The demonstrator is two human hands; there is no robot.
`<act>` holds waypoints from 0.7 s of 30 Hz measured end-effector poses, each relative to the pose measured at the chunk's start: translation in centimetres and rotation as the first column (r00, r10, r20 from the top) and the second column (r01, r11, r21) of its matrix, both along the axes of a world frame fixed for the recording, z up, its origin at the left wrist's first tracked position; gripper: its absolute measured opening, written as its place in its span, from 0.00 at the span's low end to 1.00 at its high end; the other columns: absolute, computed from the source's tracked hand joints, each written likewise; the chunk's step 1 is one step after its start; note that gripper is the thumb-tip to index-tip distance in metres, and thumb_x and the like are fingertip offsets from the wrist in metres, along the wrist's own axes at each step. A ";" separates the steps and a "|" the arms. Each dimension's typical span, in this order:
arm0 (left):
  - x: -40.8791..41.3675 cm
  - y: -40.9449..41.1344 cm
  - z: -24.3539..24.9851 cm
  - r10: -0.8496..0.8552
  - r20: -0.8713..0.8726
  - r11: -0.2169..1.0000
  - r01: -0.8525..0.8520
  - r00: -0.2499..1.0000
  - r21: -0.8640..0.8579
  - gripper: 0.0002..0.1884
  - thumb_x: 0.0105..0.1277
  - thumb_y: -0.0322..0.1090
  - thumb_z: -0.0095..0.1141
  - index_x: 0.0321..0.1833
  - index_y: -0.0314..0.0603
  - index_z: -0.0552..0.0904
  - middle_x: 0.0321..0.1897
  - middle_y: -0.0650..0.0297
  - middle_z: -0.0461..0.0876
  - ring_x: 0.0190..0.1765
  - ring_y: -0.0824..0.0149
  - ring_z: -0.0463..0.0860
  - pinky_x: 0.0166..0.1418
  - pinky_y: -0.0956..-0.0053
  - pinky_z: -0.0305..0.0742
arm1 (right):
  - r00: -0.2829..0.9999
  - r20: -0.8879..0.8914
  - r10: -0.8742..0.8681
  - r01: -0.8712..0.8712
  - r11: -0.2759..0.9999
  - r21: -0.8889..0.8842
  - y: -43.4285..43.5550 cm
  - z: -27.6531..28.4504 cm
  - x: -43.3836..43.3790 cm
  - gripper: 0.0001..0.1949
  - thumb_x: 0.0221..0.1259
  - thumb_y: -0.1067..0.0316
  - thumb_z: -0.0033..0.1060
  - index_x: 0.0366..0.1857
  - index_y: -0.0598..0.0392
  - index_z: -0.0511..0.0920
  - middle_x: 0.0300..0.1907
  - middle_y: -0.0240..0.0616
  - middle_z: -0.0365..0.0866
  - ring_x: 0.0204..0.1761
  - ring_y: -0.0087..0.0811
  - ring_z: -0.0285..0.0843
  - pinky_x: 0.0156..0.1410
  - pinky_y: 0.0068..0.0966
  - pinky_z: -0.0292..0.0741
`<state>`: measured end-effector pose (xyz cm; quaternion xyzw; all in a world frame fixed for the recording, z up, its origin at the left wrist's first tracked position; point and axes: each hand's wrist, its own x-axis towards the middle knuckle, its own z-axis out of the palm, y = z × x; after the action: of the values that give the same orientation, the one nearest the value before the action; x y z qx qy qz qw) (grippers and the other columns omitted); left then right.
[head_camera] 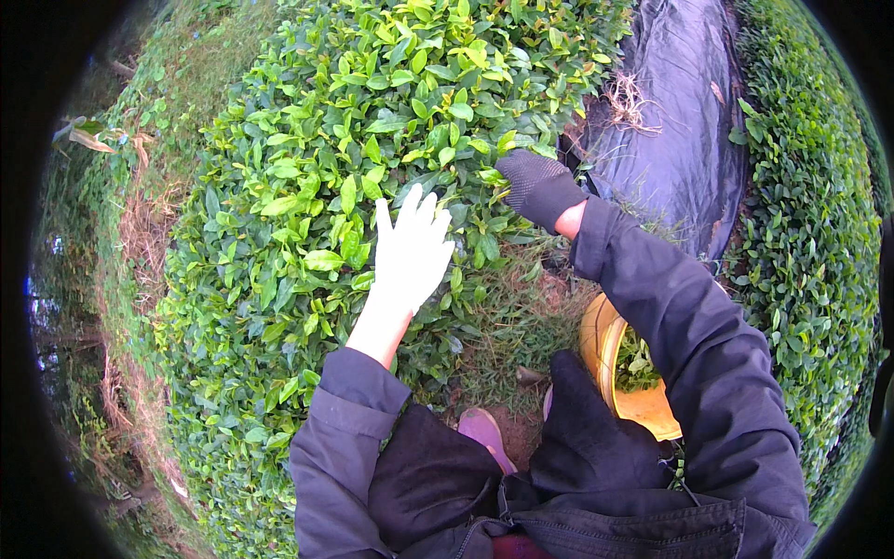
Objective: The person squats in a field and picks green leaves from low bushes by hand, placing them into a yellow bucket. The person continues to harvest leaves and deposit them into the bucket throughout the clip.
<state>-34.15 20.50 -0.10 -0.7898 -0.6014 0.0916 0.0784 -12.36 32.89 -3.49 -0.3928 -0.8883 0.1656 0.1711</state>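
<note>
A dense bush with glossy green leaves, apparently a tea bush (307, 168), spreads in front of me, its upper shoots paler green. Over its near side rests my left hand (413, 251) in a white glove, fingers apart and nothing in them. My right hand (534, 185), in a dark knitted glove, reaches to the bush's right edge. Its fingers curl among the leaves, and a yellowish-green leaf (493, 177) shows at the fingertips. Whether the fingers grip it is hidden. By my right leg a yellow bucket (599, 335) leans, with loose green leaves (635, 363) inside, partly covered by my right sleeve.
Dark plastic sheeting (677, 140) covers the ground between this bush and another leafy hedge (803, 244) on the right. Dry roots (628, 101) lie on the sheeting. Grass (517, 328) and a pink shoe (485, 434) are below my hands. Dry grass (143, 244) lines the left side.
</note>
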 end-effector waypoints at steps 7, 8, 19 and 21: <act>0.3 0.3 0.8 0.027 -0.030 0.998 -0.029 0.999 -0.048 0.24 0.74 0.53 0.50 0.68 0.55 0.79 0.75 0.62 0.71 0.82 0.58 0.57 0.81 0.34 0.43 | 0.991 0.121 -0.054 0.068 0.991 -0.112 0.5 -1.0 1.3 0.17 0.58 0.60 0.66 0.49 0.55 0.82 0.46 0.52 0.84 0.49 0.54 0.83 0.55 0.44 0.80; 0.4 0.5 0.8 0.016 -0.030 0.999 -0.017 0.999 -0.048 0.24 0.74 0.53 0.51 0.68 0.55 0.79 0.74 0.61 0.71 0.82 0.58 0.57 0.81 0.33 0.43 | 0.990 0.128 -0.056 0.075 0.985 -0.152 1.0 -1.2 1.5 0.16 0.59 0.58 0.66 0.46 0.56 0.83 0.46 0.52 0.85 0.48 0.55 0.84 0.54 0.46 0.80; 5.7 3.5 3.0 -0.238 0.251 0.960 0.187 0.938 0.209 0.24 0.71 0.44 0.56 0.69 0.51 0.76 0.68 0.57 0.76 0.72 0.55 0.71 0.76 0.42 0.58 | 0.635 -0.593 -0.495 -0.323 0.528 -0.786 4.2 2.2 8.1 0.14 0.69 0.63 0.65 0.52 0.58 0.83 0.37 0.30 0.85 0.34 0.20 0.81 0.39 0.22 0.78; 6.1 4.4 1.0 -0.281 0.190 0.954 0.252 0.941 0.161 0.25 0.72 0.46 0.56 0.70 0.50 0.75 0.70 0.57 0.75 0.74 0.55 0.69 0.78 0.41 0.56 | 0.623 -0.609 -0.490 -0.305 0.565 -0.767 3.3 2.7 6.3 0.14 0.69 0.63 0.66 0.52 0.58 0.83 0.38 0.32 0.86 0.36 0.22 0.81 0.41 0.23 0.78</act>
<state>-28.05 24.92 0.91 -0.8621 -0.4986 -0.0449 0.0789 -6.03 36.16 -0.76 -0.3648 -0.5129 0.6977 0.3423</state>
